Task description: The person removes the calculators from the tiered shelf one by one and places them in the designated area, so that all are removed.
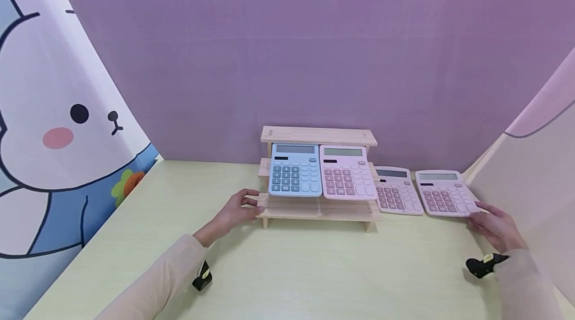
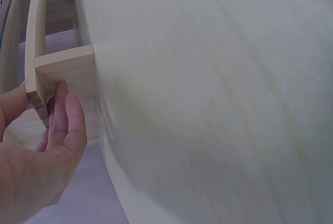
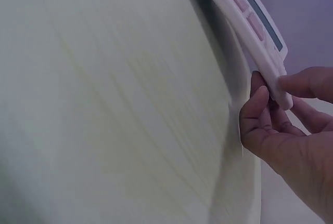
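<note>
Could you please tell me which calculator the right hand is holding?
The far-right calculator: the right hand pinches its lower right corner. No hand touches the blue calculator, the shelved pink calculator or the second-from-right calculator.

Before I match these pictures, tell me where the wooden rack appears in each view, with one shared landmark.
Head: wooden rack slightly right of centre, below mid-height, left hand at its front left corner.
Left wrist: rack at the upper left, running off the picture.
Right wrist: not in it.
Shared landmark: the pale tabletop, in all three.
</note>
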Action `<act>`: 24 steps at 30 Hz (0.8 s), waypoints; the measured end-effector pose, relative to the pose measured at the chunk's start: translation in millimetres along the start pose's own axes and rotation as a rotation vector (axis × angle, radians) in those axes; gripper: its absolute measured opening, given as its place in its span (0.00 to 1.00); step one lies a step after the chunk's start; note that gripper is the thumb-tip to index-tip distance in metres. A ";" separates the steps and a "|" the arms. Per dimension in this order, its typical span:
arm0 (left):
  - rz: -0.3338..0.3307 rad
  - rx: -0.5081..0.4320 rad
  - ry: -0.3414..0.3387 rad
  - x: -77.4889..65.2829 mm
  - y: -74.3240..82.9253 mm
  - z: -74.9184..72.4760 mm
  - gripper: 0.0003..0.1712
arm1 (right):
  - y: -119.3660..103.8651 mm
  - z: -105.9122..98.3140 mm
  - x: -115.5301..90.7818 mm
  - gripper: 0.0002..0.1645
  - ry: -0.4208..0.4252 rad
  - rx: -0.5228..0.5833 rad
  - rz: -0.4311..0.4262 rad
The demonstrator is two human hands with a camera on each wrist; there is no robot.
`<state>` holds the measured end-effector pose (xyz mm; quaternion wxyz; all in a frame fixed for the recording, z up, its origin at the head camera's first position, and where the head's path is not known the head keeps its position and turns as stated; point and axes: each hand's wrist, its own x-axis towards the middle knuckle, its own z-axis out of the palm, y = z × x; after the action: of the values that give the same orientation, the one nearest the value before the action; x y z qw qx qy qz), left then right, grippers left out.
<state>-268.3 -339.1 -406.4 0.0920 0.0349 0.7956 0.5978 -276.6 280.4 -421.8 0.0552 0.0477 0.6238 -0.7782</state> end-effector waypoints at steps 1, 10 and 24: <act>0.000 0.003 0.000 0.1 -0.2 0.0 0.31 | 0.1 0.6 0.4 0.21 0.001 -0.007 0.001; 0.003 0.005 0.002 -0.5 0.3 0.6 0.30 | 1.8 5.4 4.4 0.20 0.021 -0.121 0.011; -0.010 0.008 0.005 0.1 0.0 0.9 0.30 | 9.2 5.4 13.4 0.39 0.074 -0.319 -0.020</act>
<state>-268.2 -338.2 -406.7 0.0931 0.0297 0.7983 0.5942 -288.6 272.8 -431.5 0.0316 0.0607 0.7415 -0.6674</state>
